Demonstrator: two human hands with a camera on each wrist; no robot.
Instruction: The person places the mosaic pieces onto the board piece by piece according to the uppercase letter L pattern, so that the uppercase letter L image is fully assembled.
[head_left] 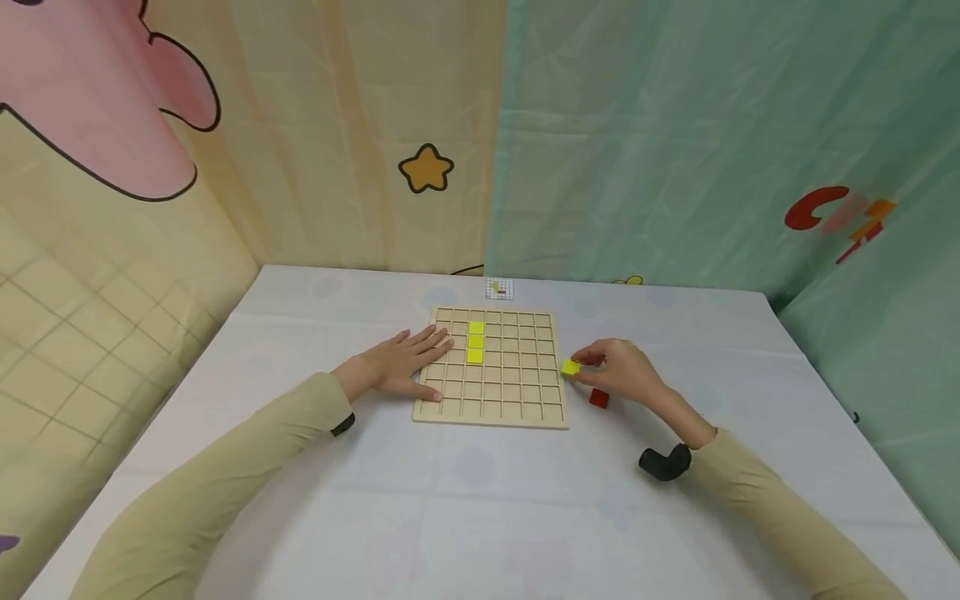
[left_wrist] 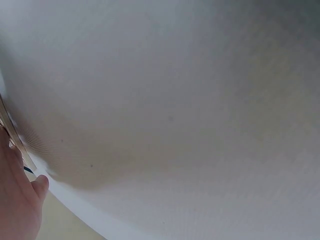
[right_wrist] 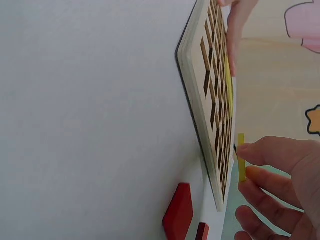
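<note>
Yellow tile [head_left: 571, 367] pinched in right hand [head_left: 626, 372] fingertips (left hand [head_left: 401, 364] flat on board [head_left: 491, 412]).

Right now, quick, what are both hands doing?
Left hand: open, resting flat on the wooden grid board.
Right hand: pinching a small yellow square tile.

We see a wide table under a pale white-blue cloth with faint round spots [head_left: 465, 517], lit evenly from above. Behind it hang thin plastic curtains: a cream-yellow sheet with a brown-gold star [head_left: 426, 168] and a large pink cartoon shape outlined in black [head_left: 90, 92], and beside it a mint-green sheet [head_left: 675, 142] bearing a blurred red and orange print [head_left: 836, 212].
</note>
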